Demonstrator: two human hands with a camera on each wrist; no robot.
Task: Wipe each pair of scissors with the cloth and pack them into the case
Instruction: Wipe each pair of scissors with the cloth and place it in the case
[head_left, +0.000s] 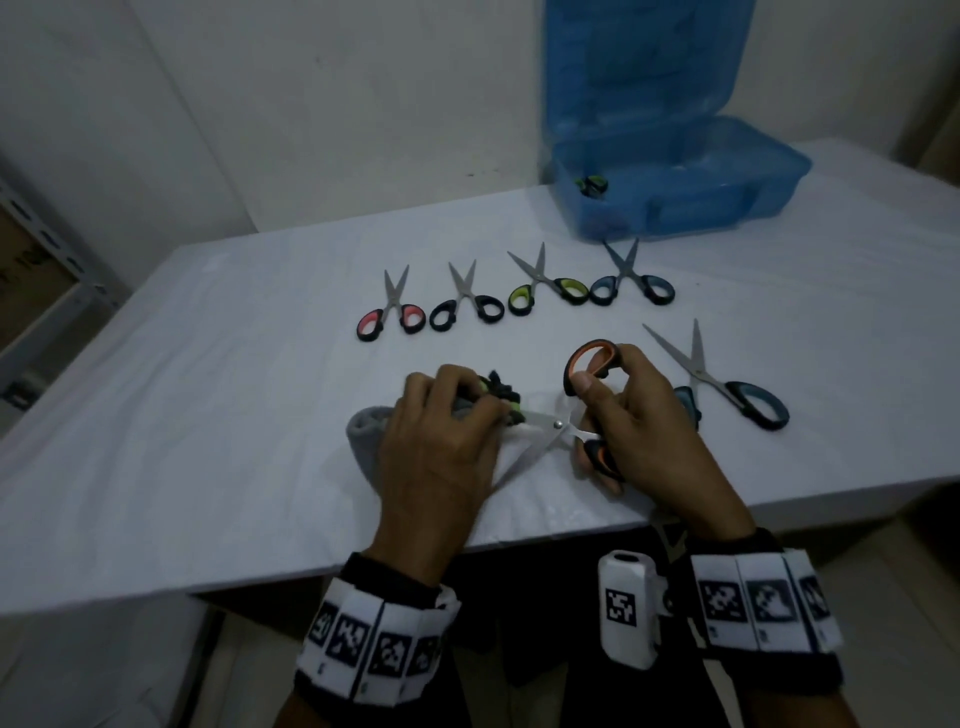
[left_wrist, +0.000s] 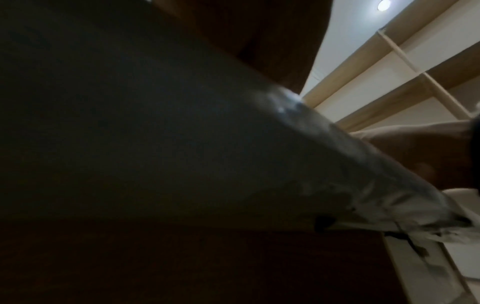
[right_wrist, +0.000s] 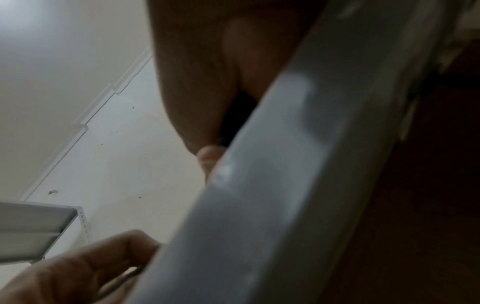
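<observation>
While spread wide open at lower centre of the head view: orange-handled scissors (head_left: 566, 415), blades crossing at the pivot, handle loops to the right.
Right hand (head_left: 644, 421): fingers curled round both orange handle loops, thumb across the upper loop, gripping the scissors.
Left hand (head_left: 441, 441): fingers bent over a grey cloth (head_left: 366, 441), pinching it against one blade left of the pivot.
Cloth: bunched under the left palm, spilling out toward the left on the table (head_left: 208, 415).
Teal-handled scissors (head_left: 727, 384): open, lying just right of the right hand.
Back row, centre of the frame, left to right: pink-handled scissors (head_left: 395, 312), black-handled scissors (head_left: 470, 304), green-handled scissors (head_left: 548, 286), blue-handled scissors (head_left: 631, 280), all open with tips pointing away.
Case (head_left: 675, 171): blue, see-through, upper right of the frame, lid standing up; one green-and-black pair (head_left: 592, 185) inside near its left wall.
Left wrist view: mostly dark and blurred, table edge (left_wrist: 337, 154) running diagonally; fingers not visible there.
Right wrist view: blurred table edge (right_wrist: 285, 164), part of a palm above it, left-hand fingers (right_wrist: 91, 263) at lower left.
</observation>
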